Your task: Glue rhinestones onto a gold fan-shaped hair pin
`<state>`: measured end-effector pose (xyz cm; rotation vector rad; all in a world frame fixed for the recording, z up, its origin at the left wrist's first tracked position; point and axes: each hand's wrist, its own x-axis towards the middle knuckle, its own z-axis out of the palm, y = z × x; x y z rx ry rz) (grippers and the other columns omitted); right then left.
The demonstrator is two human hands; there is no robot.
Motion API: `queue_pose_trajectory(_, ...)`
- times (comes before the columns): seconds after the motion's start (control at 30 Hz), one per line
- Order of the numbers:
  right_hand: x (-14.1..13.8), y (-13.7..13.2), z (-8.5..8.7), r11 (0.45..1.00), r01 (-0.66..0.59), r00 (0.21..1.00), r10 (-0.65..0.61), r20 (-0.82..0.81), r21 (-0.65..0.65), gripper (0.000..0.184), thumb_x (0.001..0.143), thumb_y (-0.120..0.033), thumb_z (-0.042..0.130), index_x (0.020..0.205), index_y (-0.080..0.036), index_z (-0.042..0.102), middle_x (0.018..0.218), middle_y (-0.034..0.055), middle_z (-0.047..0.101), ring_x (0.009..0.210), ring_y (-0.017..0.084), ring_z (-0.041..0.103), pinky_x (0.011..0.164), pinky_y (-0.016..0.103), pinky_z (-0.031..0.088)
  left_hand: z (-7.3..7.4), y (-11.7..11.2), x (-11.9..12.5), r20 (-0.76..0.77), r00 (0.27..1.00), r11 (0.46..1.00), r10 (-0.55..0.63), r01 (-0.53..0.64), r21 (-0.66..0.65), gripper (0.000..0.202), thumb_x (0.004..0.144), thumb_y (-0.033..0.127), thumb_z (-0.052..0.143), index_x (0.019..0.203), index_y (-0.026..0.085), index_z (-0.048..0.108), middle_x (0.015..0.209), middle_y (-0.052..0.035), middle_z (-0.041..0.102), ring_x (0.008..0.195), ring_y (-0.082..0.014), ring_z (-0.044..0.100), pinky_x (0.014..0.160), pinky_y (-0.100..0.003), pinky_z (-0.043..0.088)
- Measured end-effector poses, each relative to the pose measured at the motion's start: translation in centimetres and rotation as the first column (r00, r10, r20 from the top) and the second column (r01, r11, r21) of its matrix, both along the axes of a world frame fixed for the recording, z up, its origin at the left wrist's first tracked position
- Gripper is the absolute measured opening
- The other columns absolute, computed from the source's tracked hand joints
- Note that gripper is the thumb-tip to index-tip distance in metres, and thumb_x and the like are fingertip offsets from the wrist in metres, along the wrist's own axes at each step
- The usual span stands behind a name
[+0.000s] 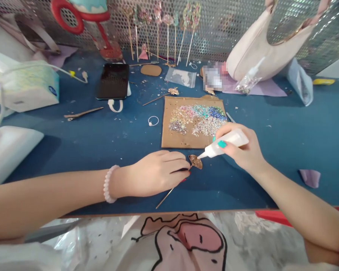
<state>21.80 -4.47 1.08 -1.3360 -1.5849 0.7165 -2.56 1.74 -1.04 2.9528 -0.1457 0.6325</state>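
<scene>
At lower centre, the left hand (155,173) pinches a thin stick (165,195) against the blue tabletop (285,131). The stick's gold leaf-shaped ornament (196,162) lies just beyond the fingers (180,167). The right hand (244,150) clenches a white glue bottle (227,143), nozzle touching the ornament. Sequin-strewn cardboard (169,141) sits just above, and bare tabletop opens rightward

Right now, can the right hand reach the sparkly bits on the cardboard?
Probably yes: the right hand is beside the sparkly bits, nothing lies between, though it grips the glue bottle.
</scene>
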Motion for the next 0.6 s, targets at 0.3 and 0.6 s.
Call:
queue_pose_trajectory(0.3,-1.0,-0.8,0.6,0.998,-0.024,0.996,0.020,0.082,0.052,0.012,0.076,-0.040,0.066,0.072,-0.029,0.063,0.065,-0.0026,0.059,0.053,0.014,0.050,0.047,0.030,0.037,-0.1,0.0,-0.2,0.016,0.993,0.993,-0.119,0.119,-0.006,0.024,0.098,0.018,0.042,0.105,0.009,0.064,0.111,-0.0100,0.067,0.100,-0.0204,0.064,0.081,-0.032,0.052)
queue_pose_trajectory(0.6,-1.9,-1.0,0.8,0.981,-0.108,0.981,0.079,0.175,0.162,0.010,0.077,-0.029,0.065,0.072,-0.022,0.060,0.059,-0.0034,0.058,0.050,0.009,0.051,0.043,0.023,0.038,-0.1,0.4,-0.2,-0.029,0.986,0.985,-0.165,0.163,-0.064,0.025,0.096,0.017,0.043,0.110,0.009,0.063,0.114,-0.0108,0.066,0.107,-0.0203,0.062,0.090,-0.034,0.048)
